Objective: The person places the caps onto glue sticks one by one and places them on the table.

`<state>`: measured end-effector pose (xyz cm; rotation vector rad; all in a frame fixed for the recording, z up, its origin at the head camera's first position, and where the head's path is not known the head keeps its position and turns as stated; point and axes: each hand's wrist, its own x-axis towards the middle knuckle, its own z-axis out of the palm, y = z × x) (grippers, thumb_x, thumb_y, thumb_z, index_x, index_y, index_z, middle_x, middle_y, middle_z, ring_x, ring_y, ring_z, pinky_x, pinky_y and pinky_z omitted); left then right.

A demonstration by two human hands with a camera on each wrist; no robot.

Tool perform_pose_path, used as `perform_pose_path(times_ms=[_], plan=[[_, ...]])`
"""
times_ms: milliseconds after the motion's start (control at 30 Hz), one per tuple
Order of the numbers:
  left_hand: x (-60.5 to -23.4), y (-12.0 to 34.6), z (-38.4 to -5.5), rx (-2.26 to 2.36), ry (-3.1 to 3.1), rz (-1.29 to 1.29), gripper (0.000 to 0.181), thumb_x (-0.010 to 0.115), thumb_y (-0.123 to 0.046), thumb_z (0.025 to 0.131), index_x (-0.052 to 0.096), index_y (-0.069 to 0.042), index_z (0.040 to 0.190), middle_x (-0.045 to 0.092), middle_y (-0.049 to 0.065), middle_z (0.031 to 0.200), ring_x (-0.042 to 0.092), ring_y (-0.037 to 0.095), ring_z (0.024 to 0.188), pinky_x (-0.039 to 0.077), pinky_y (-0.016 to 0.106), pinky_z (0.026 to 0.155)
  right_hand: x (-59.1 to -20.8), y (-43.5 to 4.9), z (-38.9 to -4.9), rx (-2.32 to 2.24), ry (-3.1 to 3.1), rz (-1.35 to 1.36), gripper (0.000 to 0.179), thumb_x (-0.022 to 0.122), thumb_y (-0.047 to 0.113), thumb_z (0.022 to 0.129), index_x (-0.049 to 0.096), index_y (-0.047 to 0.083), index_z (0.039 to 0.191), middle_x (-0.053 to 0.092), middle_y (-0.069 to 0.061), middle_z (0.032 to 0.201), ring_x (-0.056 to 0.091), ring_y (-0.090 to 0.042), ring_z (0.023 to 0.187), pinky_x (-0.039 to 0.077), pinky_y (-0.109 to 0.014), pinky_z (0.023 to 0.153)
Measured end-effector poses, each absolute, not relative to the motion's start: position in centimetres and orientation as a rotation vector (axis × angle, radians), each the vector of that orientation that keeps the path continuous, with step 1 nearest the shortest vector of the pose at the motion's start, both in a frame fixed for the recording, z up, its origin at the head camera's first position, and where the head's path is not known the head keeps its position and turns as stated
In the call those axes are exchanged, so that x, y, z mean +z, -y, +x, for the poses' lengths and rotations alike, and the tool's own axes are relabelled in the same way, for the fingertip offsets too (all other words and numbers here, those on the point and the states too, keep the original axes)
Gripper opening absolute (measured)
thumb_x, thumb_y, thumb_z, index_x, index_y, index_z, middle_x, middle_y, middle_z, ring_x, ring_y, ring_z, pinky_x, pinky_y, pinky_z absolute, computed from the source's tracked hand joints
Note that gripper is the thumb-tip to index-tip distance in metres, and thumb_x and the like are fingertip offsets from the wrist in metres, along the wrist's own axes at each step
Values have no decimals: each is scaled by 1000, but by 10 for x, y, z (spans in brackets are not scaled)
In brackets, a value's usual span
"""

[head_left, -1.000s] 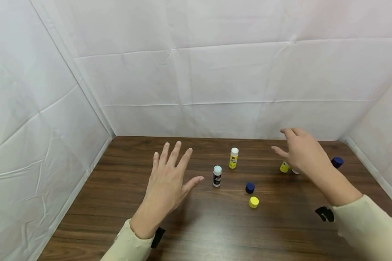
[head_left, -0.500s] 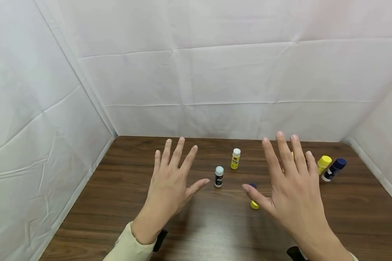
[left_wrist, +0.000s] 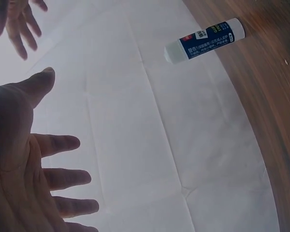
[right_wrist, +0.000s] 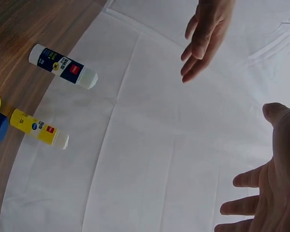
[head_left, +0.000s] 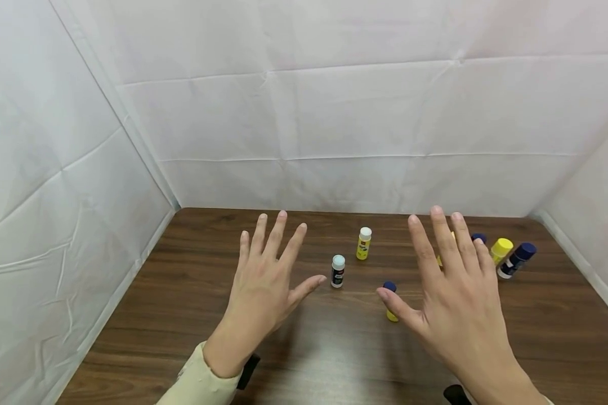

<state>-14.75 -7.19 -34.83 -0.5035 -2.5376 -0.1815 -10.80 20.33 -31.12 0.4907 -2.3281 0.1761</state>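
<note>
My left hand (head_left: 260, 289) hovers over the table's left side, fingers spread, holding nothing. To the right of its thumb stands an uncapped navy glue stick (head_left: 338, 274), its label facing the camera in the left wrist view. Slightly farther back is an uncapped yellow glue stick (head_left: 363, 246), also upright. My right hand (head_left: 461, 306) is held up on the right side with straight, parted fingers and nothing in it. Its thumb overlaps a navy cap (head_left: 389, 286) and a yellow cap (head_left: 392, 316) in the head view; both lie loose on the table.
Behind the right hand's fingers, partly hidden, is a group of glue sticks, including a yellow one (head_left: 500, 248) and a navy-capped one (head_left: 517, 261) that look tilted. White cloth (head_left: 304, 118) walls off the brown wooden table (head_left: 334, 360) at the back and sides.
My right hand has come left and nearer from the glue sticks at the right, and its fingers have spread. The left hand has shifted slightly right; the uncapped sticks stay put.
</note>
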Motion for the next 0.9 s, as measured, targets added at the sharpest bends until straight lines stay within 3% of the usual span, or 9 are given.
perform_pose_path(times_ms=[433, 700, 900], plan=[[-352, 70, -153, -238, 2523, -509, 83, 61, -67, 91, 41, -20, 156, 32, 15, 163, 23, 41, 152, 25, 65, 118, -315, -206, -114, 187, 2357, 479, 93, 29, 80, 93, 27, 18, 162, 28, -19, 164, 24, -42, 151, 28, -72, 109], [-385, 57, -191, -698, 2837, -583, 77, 63, -62, 93, 47, -14, 151, 42, 10, 158, 40, 30, 145, 38, 48, 116, -316, -210, -116, 247, 2363, 467, 89, 38, 74, 93, 39, 12, 156, 38, -22, 158, 33, -49, 143, 34, -71, 105], [-406, 42, -219, -1240, 2980, -528, 60, 75, -46, 90, 58, -19, 141, 61, 7, 138, 58, 25, 128, 51, 47, 102, -314, -214, -116, 246, 2364, 460, 88, 39, 73, 93, 43, 11, 154, 40, -22, 157, 36, -50, 141, 35, -74, 101]])
